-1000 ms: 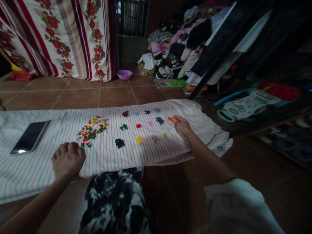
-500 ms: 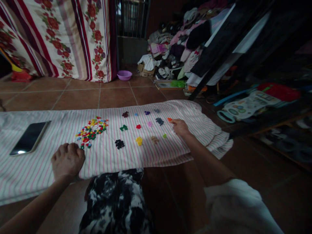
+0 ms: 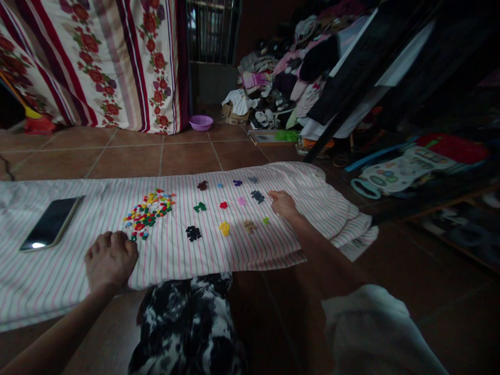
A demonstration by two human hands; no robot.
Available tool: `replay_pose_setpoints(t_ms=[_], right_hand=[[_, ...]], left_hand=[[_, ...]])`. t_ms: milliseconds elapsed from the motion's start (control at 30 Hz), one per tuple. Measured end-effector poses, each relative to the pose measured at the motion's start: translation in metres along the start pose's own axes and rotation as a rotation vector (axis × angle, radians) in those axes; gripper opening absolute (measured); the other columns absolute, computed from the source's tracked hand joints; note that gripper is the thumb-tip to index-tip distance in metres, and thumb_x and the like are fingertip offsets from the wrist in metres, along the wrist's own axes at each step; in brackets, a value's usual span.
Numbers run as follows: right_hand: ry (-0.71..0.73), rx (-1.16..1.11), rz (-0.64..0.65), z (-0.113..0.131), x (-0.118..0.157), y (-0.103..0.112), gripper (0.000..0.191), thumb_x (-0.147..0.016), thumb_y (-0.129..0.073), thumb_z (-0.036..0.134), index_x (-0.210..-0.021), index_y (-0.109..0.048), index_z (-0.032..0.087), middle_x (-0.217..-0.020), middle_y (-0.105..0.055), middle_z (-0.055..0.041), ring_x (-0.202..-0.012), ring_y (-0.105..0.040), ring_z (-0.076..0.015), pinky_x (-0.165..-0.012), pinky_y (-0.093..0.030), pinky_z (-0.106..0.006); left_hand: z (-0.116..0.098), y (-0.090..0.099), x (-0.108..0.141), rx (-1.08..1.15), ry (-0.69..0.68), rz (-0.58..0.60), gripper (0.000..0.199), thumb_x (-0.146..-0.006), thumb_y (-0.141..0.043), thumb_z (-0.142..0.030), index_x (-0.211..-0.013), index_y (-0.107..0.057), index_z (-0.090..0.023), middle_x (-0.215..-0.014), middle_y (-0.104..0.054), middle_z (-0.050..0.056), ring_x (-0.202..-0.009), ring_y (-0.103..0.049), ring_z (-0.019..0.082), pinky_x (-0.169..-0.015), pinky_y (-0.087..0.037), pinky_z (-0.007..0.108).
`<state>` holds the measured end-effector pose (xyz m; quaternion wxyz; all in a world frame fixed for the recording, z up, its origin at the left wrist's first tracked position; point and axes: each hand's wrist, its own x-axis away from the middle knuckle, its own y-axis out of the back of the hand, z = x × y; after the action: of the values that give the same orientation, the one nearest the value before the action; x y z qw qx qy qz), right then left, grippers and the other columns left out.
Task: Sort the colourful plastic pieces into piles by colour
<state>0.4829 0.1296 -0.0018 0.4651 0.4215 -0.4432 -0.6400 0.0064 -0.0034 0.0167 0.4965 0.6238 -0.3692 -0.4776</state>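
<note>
Across the foreground lay a striped cloth, with a floral curtain and a heap of clothes beyond it. A purple basin stood on the floor by the curtain. The left hand rested on the cloth with curled fingers, between the smartphone and the mixed pile of small coloured pieces; whether it gripped anything could not be told. The right hand was just right of the dark grey cluster, thumb and forefinger drawn close, and any piece between them was too small to make out. Smaller single-colour clusters sat apart on the cloth: black, yellow, tan, green, brown, pink, red, lime and, tiniest, light blue.
</note>
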Motion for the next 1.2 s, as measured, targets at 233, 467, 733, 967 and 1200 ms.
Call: replay_pose_setpoints(t_ms=[233,467,733,967,1200], right_hand=[[-0.007,-0.109,-0.102,0.005,0.002,0.003,0.037,-0.080,-0.044,0.009,-0.106,-0.070,0.014,-0.101,-0.069,-0.0105,-0.095,-0.062,-0.0201,-0.086,-0.046,-0.028],[0.216,-0.265,-0.226,0.057,0.004,0.013,0.032,-0.080,-0.045,0.016,-0.098,-0.072,0.016,-0.096,-0.068,-0.0090,-0.091,-0.062,-0.0210,-0.087,-0.047,-0.034],[0.603,-0.419,-0.058,0.176,0.017,0.001,0.028,-0.082,-0.049,0.014,-0.097,-0.071,0.019,-0.093,-0.067,-0.0058,-0.086,-0.061,-0.0166,-0.081,-0.047,-0.029],[0.697,-0.227,0.170,0.262,0.040,-0.026,0.029,-0.087,-0.047,0.014,-0.105,-0.070,0.019,-0.102,-0.067,-0.0077,-0.093,-0.061,-0.0172,-0.085,-0.044,-0.027],[0.575,-0.051,0.280,0.304,0.045,-0.035,0.034,-0.090,-0.044,0.016,-0.115,-0.066,0.020,-0.112,-0.065,-0.0108,-0.101,-0.060,-0.0204,-0.086,-0.043,-0.028]], left_hand=[[0.001,-0.002,0.000,-0.026,-0.001,-0.011,0.035,-0.087,-0.029,-0.033,-0.100,-0.056,-0.014,-0.107,-0.057,0.018,-0.104,-0.053,0.032,-0.085,-0.040,0.045],[0.003,-0.008,-0.002,-0.091,0.026,-0.007,0.033,-0.087,-0.029,-0.034,-0.099,-0.054,-0.016,-0.105,-0.055,0.011,-0.103,-0.050,0.026,-0.088,-0.036,0.039],[0.005,-0.012,-0.002,-0.082,-0.003,-0.068,0.031,-0.088,-0.031,-0.032,-0.098,-0.054,-0.015,-0.110,-0.054,0.013,-0.109,-0.047,0.026,-0.089,-0.034,0.039],[0.005,-0.014,-0.002,-0.017,-0.001,-0.109,0.030,-0.086,-0.034,-0.029,-0.098,-0.056,-0.014,-0.111,-0.055,0.016,-0.112,-0.046,0.028,-0.091,-0.034,0.041],[0.006,-0.015,-0.002,-0.038,-0.005,-0.132,0.030,-0.087,-0.035,-0.030,-0.099,-0.057,-0.014,-0.112,-0.056,0.016,-0.113,-0.047,0.029,-0.094,-0.034,0.043]])
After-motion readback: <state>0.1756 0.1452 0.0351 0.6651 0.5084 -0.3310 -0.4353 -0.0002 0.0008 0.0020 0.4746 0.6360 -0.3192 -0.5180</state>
